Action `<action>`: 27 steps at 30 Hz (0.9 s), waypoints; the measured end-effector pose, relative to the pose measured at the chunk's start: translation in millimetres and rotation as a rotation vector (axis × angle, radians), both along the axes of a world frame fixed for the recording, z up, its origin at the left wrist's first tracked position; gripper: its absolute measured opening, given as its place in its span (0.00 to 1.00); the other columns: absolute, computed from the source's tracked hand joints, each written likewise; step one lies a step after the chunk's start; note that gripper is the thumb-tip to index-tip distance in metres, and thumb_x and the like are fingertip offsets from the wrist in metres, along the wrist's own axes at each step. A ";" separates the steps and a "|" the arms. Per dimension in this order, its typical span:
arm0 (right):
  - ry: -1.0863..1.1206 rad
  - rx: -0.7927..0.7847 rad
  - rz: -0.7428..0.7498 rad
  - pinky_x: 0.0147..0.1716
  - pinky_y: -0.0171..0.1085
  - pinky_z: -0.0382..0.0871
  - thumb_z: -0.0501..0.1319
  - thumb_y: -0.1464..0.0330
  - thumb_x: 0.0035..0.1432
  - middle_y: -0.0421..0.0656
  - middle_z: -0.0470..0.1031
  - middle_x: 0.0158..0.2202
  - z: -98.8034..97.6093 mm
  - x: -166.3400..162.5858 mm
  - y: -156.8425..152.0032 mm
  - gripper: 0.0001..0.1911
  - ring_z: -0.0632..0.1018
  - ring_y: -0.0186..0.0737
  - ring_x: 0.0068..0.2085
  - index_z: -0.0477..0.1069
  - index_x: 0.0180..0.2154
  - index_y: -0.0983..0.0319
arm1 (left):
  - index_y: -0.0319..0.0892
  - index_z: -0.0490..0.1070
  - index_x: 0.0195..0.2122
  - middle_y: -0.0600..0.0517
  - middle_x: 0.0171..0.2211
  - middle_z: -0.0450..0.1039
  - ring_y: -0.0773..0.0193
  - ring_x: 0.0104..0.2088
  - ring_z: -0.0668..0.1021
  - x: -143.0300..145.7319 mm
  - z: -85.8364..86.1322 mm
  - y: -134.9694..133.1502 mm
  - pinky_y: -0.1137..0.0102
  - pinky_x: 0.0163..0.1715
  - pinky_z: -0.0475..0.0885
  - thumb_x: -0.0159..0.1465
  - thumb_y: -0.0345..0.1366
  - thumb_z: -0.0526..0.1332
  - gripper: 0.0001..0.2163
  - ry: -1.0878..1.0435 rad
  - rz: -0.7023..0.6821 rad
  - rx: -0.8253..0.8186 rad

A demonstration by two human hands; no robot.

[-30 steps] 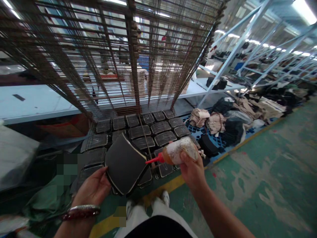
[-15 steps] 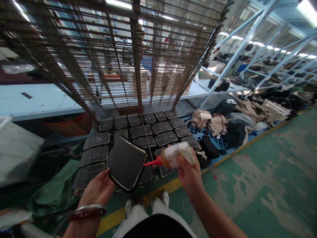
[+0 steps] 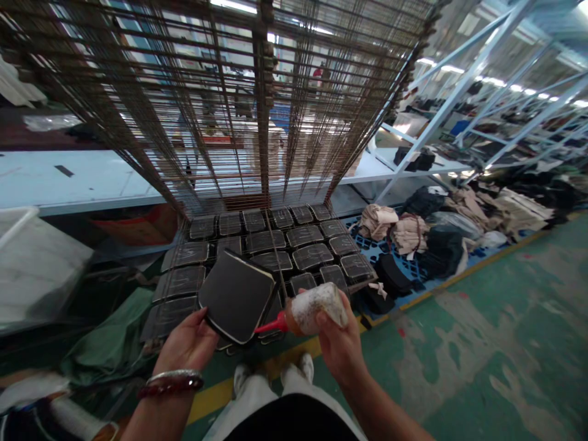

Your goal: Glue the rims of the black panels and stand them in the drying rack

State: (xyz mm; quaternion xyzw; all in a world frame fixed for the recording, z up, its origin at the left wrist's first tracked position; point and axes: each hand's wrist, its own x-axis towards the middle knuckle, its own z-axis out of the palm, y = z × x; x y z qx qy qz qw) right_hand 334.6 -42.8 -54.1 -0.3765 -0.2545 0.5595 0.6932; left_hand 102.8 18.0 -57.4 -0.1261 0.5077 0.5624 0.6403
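Near the rack [image 3: 264, 92], left hand [image 3: 187, 343] pinches a panel [image 3: 236, 297], right hand [image 3: 340, 343] clasps a bottle [image 3: 315, 308]; oversqueezing could blot the panel.

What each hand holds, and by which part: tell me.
The left hand holds the dark panel by its lower left edge; the right hand grips the bottle around its body, toward the base.

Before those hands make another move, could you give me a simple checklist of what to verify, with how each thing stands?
1. Left hand holding the black panel by its edge: ok.
2. Right hand wrapped around the bottle: ok.
3. Red nozzle pointing at the panel's edge: ok.
4. Nozzle tip actually touching the panel: cannot tell.
5. Liquid coming out: cannot tell.
6. Mesh racks tilted up behind the laid-out pieces: ok.
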 end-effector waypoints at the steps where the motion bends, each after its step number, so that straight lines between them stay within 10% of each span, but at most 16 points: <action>1: 0.005 -0.004 0.006 0.49 0.49 0.72 0.72 0.67 0.51 0.48 0.81 0.43 -1.1 -1.7 -1.7 0.24 0.80 0.49 0.46 0.68 0.49 0.57 | 0.31 0.63 0.64 0.35 0.46 0.81 0.55 0.38 0.85 -0.1 0.3 -0.1 0.62 0.40 0.82 0.69 0.24 0.46 0.22 0.002 0.006 0.001; 14: -0.043 0.023 -0.176 0.55 0.51 0.67 0.71 0.66 0.52 0.45 0.80 0.44 11.1 12.1 22.7 0.28 0.79 0.48 0.50 0.66 0.53 0.55 | 0.31 0.66 0.61 0.37 0.47 0.80 0.57 0.38 0.85 3.5 -2.6 -2.9 0.63 0.42 0.82 0.68 0.22 0.49 0.21 0.052 0.052 -0.032; 27: -0.002 -0.088 0.032 0.50 0.52 0.71 0.73 0.64 0.48 0.47 0.81 0.43 -7.5 -10.6 -4.9 0.27 0.80 0.53 0.47 0.68 0.49 0.56 | 0.32 0.65 0.62 0.36 0.47 0.80 0.56 0.40 0.84 3.9 -2.3 -0.8 0.62 0.42 0.82 0.68 0.22 0.47 0.22 0.000 0.130 -0.037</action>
